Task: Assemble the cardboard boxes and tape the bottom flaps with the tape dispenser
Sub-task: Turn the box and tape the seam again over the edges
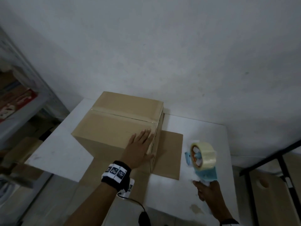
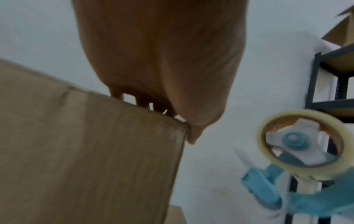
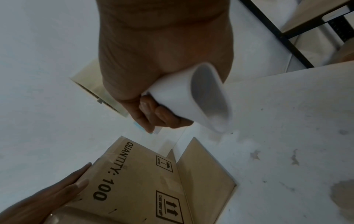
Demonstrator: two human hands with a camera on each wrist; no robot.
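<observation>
A brown cardboard box (image 1: 112,126) stands flaps-up on the white table (image 1: 203,141), a strip of clear tape (image 1: 123,114) running along its closed seam. My left hand (image 1: 140,148) lies flat on the box's near right top edge, fingers straight, thumb at the corner (image 2: 191,136). My right hand (image 1: 206,191) grips the white handle (image 3: 193,97) of the blue tape dispenser (image 1: 202,158), held above the table to the right of the box, apart from it. The printed box side (image 3: 138,181) reads "QUANTITY: 100".
An open lower flap (image 1: 171,152) lies flat on the table beside the box. A grey shelf unit (image 1: 21,95) with boxes stands at the left. A black metal frame (image 1: 268,159) with cardboard is at the right. The white wall (image 1: 162,46) is right behind the table.
</observation>
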